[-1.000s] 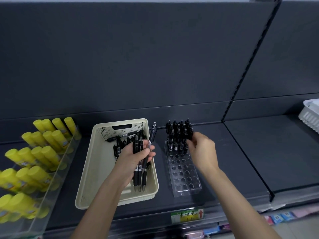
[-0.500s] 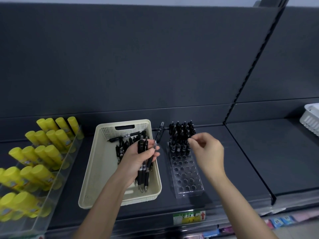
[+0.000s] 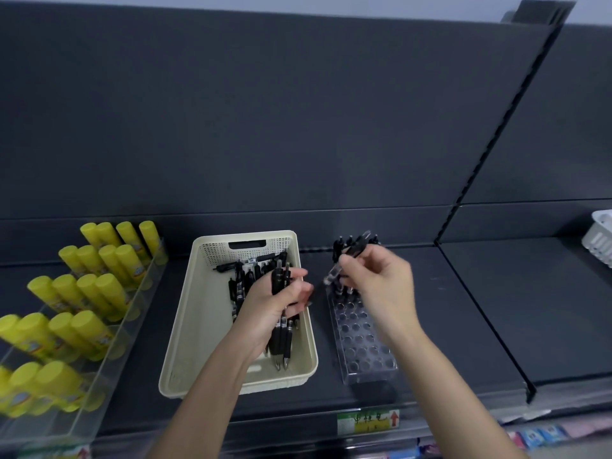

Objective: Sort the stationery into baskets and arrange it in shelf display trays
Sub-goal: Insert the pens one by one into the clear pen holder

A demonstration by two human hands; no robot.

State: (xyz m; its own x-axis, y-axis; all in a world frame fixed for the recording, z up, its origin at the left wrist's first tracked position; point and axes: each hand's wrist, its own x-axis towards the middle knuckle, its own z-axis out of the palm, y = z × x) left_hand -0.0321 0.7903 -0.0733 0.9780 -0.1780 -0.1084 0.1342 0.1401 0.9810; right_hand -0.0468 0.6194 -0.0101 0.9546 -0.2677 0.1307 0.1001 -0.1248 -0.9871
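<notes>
A cream basket (image 3: pixel 198 313) on the dark shelf holds several loose black pens (image 3: pixel 243 270). Over it, my left hand (image 3: pixel 275 306) grips a bundle of black pens (image 3: pixel 283 342), tips pointing toward me. Right of the basket stands a clear display tray (image 3: pixel 364 352) full of round holes, with several black pens (image 3: pixel 344 243) upright in its far rows. My right hand (image 3: pixel 381 279) hovers above the tray's far end and pinches a single black pen (image 3: pixel 347 260), held slanted and blurred.
A clear tiered tray (image 3: pixel 109 342) of yellow glue sticks (image 3: pixel 82 293) fills the left of the shelf. A white basket (image 3: pixel 601 236) sits at the far right on the neighbouring shelf section. A price label (image 3: pixel 367 420) marks the shelf's front edge.
The pen that stuck out of my left hand's bundle is now pinched in my right hand over the tray. My left hand keeps the rest of the bundle over the basket.
</notes>
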